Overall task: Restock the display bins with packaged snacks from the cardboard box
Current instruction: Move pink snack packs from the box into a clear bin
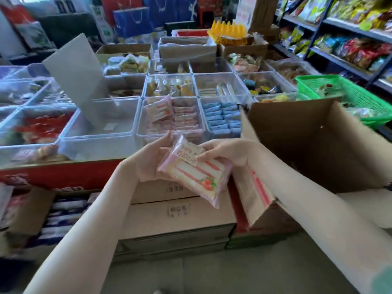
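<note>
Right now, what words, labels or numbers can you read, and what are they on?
Nothing reads clearly.
Snack packet label: upside-down characters, blurred.
Flat cardboard boxes: faint stamps, illegible.
Red box: white print, blurred.
Back sign: too blurred.

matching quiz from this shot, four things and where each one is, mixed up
1 pink snack packet
2 blue packets
3 green basket
4 cardboard box

a clear bin next to the box
b behind the box, by the shelves
c between left hand and right hand
d open, flaps up, near right

Pairs: 1-c, 2-a, 3-b, 4-d
</note>
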